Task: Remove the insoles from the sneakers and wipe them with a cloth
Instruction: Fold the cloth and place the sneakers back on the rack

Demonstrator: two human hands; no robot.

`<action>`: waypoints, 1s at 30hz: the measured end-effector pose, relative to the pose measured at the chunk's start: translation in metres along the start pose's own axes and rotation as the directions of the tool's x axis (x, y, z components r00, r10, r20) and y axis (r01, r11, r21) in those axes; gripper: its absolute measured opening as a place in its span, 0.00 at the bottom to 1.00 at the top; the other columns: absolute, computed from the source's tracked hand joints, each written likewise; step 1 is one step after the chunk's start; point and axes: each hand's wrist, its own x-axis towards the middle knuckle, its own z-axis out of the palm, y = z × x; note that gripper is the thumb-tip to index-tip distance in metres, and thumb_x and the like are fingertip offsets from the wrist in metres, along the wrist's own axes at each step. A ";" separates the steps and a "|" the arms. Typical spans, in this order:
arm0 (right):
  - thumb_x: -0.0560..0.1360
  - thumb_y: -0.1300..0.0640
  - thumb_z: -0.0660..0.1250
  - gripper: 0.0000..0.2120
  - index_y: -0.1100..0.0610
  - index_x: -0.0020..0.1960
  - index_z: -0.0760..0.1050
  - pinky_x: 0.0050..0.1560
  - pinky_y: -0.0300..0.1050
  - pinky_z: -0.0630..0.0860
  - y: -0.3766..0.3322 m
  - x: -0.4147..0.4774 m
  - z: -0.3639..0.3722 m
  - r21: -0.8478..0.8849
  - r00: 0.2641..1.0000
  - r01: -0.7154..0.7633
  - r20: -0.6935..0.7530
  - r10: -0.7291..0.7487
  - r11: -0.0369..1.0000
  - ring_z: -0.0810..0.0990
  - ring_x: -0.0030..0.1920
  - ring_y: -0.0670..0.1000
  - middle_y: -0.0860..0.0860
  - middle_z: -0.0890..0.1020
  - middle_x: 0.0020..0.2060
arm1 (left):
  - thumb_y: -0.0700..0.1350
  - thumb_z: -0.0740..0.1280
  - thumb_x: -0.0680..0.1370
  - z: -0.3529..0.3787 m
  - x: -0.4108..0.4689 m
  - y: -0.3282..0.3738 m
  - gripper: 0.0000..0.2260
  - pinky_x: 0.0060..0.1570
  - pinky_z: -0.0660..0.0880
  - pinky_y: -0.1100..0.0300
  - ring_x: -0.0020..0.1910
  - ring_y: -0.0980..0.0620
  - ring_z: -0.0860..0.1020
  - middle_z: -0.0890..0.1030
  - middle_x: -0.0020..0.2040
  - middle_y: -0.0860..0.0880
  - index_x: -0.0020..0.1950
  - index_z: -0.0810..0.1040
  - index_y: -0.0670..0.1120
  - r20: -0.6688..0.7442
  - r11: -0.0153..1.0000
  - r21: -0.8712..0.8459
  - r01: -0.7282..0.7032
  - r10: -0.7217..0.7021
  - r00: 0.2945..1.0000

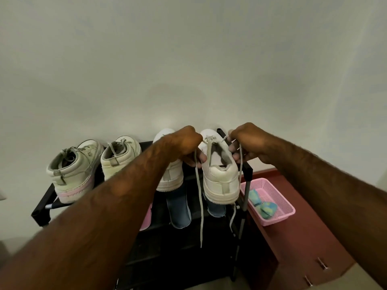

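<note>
On the top shelf of a black shoe rack (41,210), a white sneaker (222,178) stands heel towards the camera, rightmost of four. The left grip (184,143) and right grip (249,141) sit either side of its opening, each with fingers curled round one of the loose laces (199,195), which hang below the shelf. A blue-green cloth (259,204) lies in a pink basket (278,218) to the right.

White sneaker (221,176) — heel nearest, laces (199,197) dangling — beside its twin (170,174)
</note>
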 end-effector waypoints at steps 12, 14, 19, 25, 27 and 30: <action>0.79 0.55 0.57 0.16 0.60 0.42 0.79 0.20 0.32 0.63 -0.044 -0.006 0.006 0.087 0.893 -0.340 0.344 0.292 0.936 0.79 0.28 0.49 0.53 0.83 0.37 | 0.35 0.56 0.80 0.011 -0.056 0.081 0.06 0.27 0.77 0.62 0.31 0.48 0.85 0.86 0.33 0.45 0.53 0.72 0.37 -0.002 0.967 0.172 -0.186 0.189 0.982; 0.78 0.58 0.61 0.11 0.59 0.40 0.78 0.25 0.37 0.70 -0.045 -0.005 0.009 0.171 0.888 -0.372 0.351 0.296 0.912 0.80 0.27 0.48 0.52 0.83 0.39 | 0.37 0.58 0.81 0.004 -0.068 0.080 0.09 0.36 0.82 0.55 0.41 0.45 0.87 0.87 0.40 0.43 0.56 0.76 0.37 0.042 0.964 0.197 -0.177 0.172 0.984; 0.83 0.53 0.59 0.13 0.53 0.42 0.77 0.39 0.41 0.67 -0.051 -0.016 0.004 0.237 0.910 -0.349 0.315 0.268 0.907 0.78 0.28 0.45 0.43 0.73 0.25 | 0.38 0.60 0.81 -0.012 -0.061 0.032 0.09 0.38 0.83 0.48 0.37 0.40 0.85 0.86 0.39 0.42 0.57 0.76 0.38 -0.274 0.975 0.169 -0.143 0.186 0.944; 0.84 0.53 0.58 0.11 0.52 0.45 0.74 0.38 0.42 0.66 -0.069 -0.031 0.004 0.147 0.929 -0.288 0.284 0.239 0.946 0.74 0.27 0.44 0.44 0.68 0.25 | 0.42 0.66 0.83 0.038 -0.018 0.000 0.15 0.44 0.81 0.58 0.48 0.49 0.83 0.82 0.51 0.46 0.68 0.69 0.46 -0.104 0.918 -0.092 -0.386 0.377 0.920; 0.84 0.53 0.58 0.10 0.52 0.46 0.73 0.37 0.41 0.67 -0.078 -0.039 0.000 0.166 0.932 -0.266 0.297 0.209 0.950 0.73 0.27 0.45 0.45 0.68 0.26 | 0.46 0.62 0.86 0.051 -0.008 0.001 0.08 0.46 0.82 0.56 0.43 0.50 0.83 0.84 0.45 0.47 0.60 0.75 0.43 -0.179 0.907 -0.176 -0.382 0.352 0.919; 0.85 0.53 0.56 0.12 0.52 0.45 0.73 0.34 0.41 0.68 -0.101 -0.059 -0.016 0.195 0.936 -0.198 0.330 0.126 0.961 0.69 0.24 0.44 0.44 0.66 0.26 | 0.41 0.58 0.86 0.057 0.009 0.000 0.12 0.49 0.81 0.47 0.40 0.46 0.81 0.83 0.41 0.41 0.50 0.78 0.39 -0.214 0.955 -0.065 -0.291 0.271 0.938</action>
